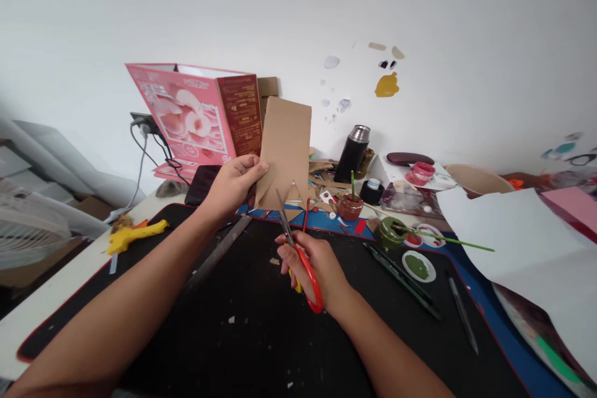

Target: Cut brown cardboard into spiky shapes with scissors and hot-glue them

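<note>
My left hand [240,181] pinches the left edge of an upright piece of brown cardboard [286,143], thumb in front. Notches show along the cardboard's lower edge, one of them a small triangle. In my right hand [319,264] is a pair of scissors [305,273] with red and yellow handles, its blades pointing up in front of the cardboard's lower part. Whether the blades touch the cardboard, I cannot tell. Below both hands lies a black mat [261,323] with a few small scraps on it.
A pink box [196,112] stands behind my left hand. On the left lies a yellow glue gun [137,236]; a metal ruler [219,249] is nearer the middle. Further right are a black thermos [353,152], a green paint jar [389,233], a small paint dish [418,266] and pens [461,314].
</note>
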{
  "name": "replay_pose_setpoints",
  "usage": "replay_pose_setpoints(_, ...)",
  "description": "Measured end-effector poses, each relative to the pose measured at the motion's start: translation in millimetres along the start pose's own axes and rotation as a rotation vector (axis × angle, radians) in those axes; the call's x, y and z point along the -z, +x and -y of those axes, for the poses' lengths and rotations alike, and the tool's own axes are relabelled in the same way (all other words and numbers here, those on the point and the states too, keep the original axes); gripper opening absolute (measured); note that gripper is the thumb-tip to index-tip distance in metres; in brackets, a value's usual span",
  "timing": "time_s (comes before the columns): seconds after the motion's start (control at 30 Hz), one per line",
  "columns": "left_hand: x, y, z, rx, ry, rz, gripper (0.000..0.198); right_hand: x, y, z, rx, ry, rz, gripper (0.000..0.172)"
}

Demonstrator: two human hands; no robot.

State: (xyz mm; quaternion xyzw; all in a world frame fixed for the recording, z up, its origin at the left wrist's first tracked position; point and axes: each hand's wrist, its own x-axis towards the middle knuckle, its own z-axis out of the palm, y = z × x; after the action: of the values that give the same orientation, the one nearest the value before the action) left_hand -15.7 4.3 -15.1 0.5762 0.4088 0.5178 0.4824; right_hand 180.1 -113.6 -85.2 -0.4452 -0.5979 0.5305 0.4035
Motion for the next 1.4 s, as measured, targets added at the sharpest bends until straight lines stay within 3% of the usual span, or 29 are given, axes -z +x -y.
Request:
replay_pose_setpoints(0.7,-0.8,0.8,0.3,-0.021,-0.021,-0.015,0.040,0.8,-0.1,2.4,-0.020,-0.016,-0.004,0.056)
replay_pose_setpoints(1.4,-0.4,0.6,0.5,-0.031,0.005,0.008,0.039,1.6,0.7,-0.7,0.019,-0.054,-0.007,0.047)
